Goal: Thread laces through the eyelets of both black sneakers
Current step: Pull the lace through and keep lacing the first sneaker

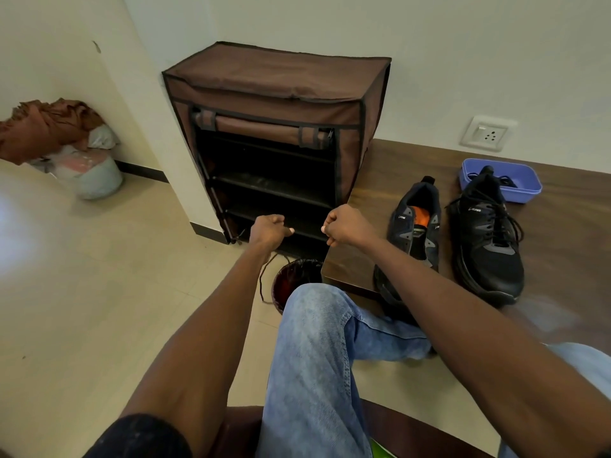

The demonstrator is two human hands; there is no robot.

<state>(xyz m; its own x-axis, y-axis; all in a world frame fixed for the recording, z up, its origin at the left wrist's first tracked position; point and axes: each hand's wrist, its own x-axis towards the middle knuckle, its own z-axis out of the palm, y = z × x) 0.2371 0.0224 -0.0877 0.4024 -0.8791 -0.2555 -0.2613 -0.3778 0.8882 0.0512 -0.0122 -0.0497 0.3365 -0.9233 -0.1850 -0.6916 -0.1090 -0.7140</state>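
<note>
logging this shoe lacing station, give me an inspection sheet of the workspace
surface: dark wood table, low, by the wall.
job's things: left sneaker unlaced; right sneaker laced; black lace hangs from the left hand.
clutter: purple tub behind the sneakers; bin on the floor.
grippers: left hand grips the lace; right hand fisted, lace between the hands not discernible.
cables: nothing seen.
surroundings: brown shoe rack, open; wall socket; bundle in the corner.
</note>
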